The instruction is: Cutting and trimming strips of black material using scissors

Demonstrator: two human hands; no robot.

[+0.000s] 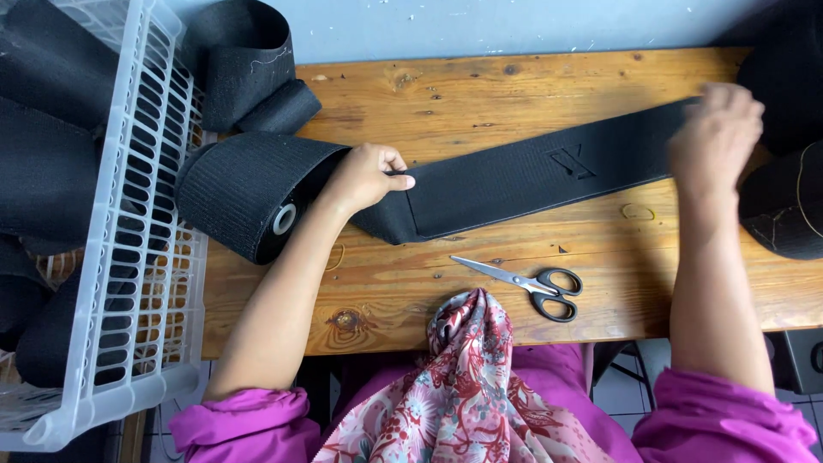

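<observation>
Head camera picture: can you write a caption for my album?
Two hands, left and right, stretch black band from a roll across a wooden table, scissors nearby.

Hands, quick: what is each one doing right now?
Left hand: closed, pinching the black elastic band near the roll.
Right hand: blurred, resting on the band's far end; grip cannot be told.

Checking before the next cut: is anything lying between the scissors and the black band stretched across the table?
Nothing visible. The scissors lie on bare wooden table just below the black band, which the left hand and right hand hold stretched. Only open wood lies between them.
</observation>
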